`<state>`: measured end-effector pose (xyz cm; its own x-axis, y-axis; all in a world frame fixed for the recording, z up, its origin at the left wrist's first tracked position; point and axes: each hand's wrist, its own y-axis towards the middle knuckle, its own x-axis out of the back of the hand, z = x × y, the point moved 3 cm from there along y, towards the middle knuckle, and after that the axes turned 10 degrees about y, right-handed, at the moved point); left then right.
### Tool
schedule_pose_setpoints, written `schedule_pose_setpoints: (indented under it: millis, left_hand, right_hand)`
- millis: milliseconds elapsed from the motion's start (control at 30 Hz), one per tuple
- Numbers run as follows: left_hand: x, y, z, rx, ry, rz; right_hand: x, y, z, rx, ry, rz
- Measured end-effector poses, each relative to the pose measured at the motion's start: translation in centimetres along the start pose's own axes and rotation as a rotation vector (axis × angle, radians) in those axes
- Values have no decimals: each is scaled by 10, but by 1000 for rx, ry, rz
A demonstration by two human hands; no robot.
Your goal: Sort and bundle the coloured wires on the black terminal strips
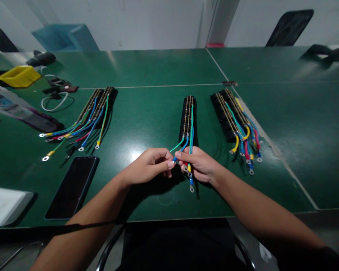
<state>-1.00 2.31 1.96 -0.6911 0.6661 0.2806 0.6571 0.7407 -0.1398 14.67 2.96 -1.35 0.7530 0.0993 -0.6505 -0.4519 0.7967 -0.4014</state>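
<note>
In front of me a black terminal block (188, 116) lies on the green table, its coloured wires running toward me. My left hand (155, 163) pinches the ring-lug end of a blue wire (184, 144). A thin green wire (177, 145) leads into the same fingers. Around the other wires, near their lugs, my right hand (199, 162) is closed, with its thumb close to the blue lug. Below its fingers hang several ring lugs (191, 184) with blue, yellow and red sleeves. The fingers hide part of the wires.
Wired terminal blocks lie in pairs at the left (97, 107) and at the right (228, 113). Left of my arm are a phone (73, 188) and a white box (8, 205). A bottle (22, 109), a yellow tray (19, 76) and a cable (55, 103) are farther back.
</note>
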Motion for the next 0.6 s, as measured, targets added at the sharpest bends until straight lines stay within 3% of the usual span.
schedule_pose_setpoints:
  millis: [167, 600]
  left_hand:
    - [1, -1, 3, 40, -4, 8]
    - [-5, -1, 4, 22, -95, 53]
  right_hand:
    - [1, 1, -1, -58, -4, 4]
    - [1, -1, 2, 7, -208, 49]
